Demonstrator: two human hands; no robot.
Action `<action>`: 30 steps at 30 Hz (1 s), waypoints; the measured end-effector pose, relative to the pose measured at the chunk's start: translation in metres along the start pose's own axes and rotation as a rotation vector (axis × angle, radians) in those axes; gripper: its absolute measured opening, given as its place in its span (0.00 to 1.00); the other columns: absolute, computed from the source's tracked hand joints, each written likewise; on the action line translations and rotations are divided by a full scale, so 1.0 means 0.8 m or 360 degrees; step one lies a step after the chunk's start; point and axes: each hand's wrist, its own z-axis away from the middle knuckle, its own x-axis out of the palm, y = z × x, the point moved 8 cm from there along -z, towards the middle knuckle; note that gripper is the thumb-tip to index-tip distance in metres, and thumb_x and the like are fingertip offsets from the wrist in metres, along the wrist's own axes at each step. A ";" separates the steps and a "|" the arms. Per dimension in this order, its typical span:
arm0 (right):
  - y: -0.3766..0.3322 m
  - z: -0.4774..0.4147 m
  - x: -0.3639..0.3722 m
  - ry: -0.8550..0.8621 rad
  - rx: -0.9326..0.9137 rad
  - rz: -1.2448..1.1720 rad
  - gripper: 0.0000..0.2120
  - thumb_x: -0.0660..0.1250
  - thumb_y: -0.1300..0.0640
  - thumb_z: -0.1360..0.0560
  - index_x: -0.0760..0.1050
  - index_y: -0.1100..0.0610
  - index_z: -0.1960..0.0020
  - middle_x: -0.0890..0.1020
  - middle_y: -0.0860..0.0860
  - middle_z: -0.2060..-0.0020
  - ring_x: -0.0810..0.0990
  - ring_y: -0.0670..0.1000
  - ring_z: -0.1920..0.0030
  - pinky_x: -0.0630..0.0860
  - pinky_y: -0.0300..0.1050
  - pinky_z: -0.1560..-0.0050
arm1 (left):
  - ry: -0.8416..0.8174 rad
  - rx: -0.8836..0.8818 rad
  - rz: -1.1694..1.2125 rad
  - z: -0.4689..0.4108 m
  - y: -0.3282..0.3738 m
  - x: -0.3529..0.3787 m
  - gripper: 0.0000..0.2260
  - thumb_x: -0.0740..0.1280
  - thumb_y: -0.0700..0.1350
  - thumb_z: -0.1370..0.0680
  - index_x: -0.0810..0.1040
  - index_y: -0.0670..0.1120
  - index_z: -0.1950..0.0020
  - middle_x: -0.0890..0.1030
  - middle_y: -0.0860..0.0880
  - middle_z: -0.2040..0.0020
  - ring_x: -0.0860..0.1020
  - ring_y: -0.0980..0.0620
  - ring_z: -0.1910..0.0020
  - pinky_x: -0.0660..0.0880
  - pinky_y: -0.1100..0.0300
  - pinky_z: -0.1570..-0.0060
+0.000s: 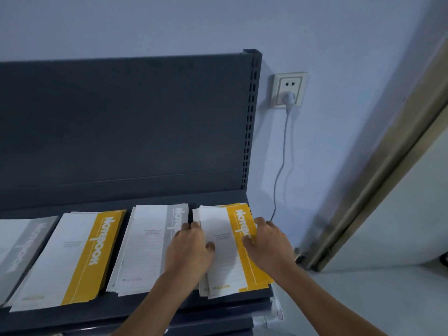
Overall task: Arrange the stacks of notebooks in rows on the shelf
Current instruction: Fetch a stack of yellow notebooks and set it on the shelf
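Looks like they're on the last slot of the row, imo. The end stack, the yellow-banded notebooks, sits on the shelf right below the slotted upright, closest of all the piles to it. It's down flat but the covers are fanned a bit, esp. at the near edge, so this reads as the squaring-up step rather than carrying.

Hands are apart, one per long side of that pile. Left hand is on the side away from the upright, fingers curled down into the gap next to the grey stack, thumb on the white cover. Right hand clamps the side nearer the upright, fingers over the yellow edge, thumb on top. Both forearms come in low from the front, wrists pretty straight.

Next move prob needs both palms pressing inward to line the edges up, then a nudge so the gap matches the others. Further from the upright there's another yellow stack, then a second grey one.
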 end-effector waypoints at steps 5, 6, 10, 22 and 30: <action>-0.007 0.000 -0.009 0.0059 -0.0031 0.0074 0.18 0.60 0.47 0.20 0.70 0.54 0.34 0.77 0.52 0.41 0.77 0.54 0.41 0.75 0.47 0.51 | 0.0072 -0.0005 -0.0004 0.001 -0.008 -0.017 0.18 0.67 0.53 0.21 0.72 0.47 0.35 0.76 0.50 0.43 0.78 0.49 0.46 0.75 0.59 0.57; -0.013 -0.001 -0.013 0.0091 -0.0055 0.0112 0.18 0.60 0.46 0.20 0.69 0.54 0.33 0.77 0.52 0.40 0.76 0.54 0.40 0.75 0.47 0.49 | 0.0088 -0.0007 0.0008 0.001 -0.013 -0.022 0.18 0.67 0.54 0.21 0.71 0.47 0.35 0.76 0.50 0.42 0.78 0.49 0.46 0.76 0.58 0.56; -0.059 -0.007 -0.023 0.0200 -0.0254 0.0206 0.17 0.60 0.47 0.20 0.71 0.54 0.35 0.76 0.51 0.42 0.74 0.54 0.41 0.75 0.47 0.46 | 0.0171 -0.0030 0.0094 0.001 -0.046 -0.054 0.19 0.66 0.55 0.21 0.71 0.50 0.33 0.78 0.52 0.43 0.79 0.51 0.47 0.78 0.57 0.54; -0.343 0.048 0.078 -0.0242 -0.0942 -0.0071 0.14 0.60 0.49 0.20 0.73 0.49 0.36 0.76 0.46 0.41 0.77 0.49 0.40 0.77 0.48 0.44 | 0.0391 -0.0409 0.0172 0.050 -0.265 -0.190 0.13 0.65 0.54 0.21 0.77 0.53 0.37 0.79 0.60 0.53 0.79 0.56 0.56 0.77 0.56 0.55; -0.606 0.164 0.175 -0.0491 -0.1427 -0.0093 0.13 0.61 0.49 0.20 0.74 0.49 0.36 0.77 0.45 0.42 0.79 0.49 0.48 0.76 0.46 0.49 | 0.0531 -0.0739 0.0152 0.155 -0.506 -0.309 0.11 0.64 0.53 0.21 0.77 0.53 0.41 0.80 0.57 0.52 0.79 0.54 0.55 0.78 0.55 0.53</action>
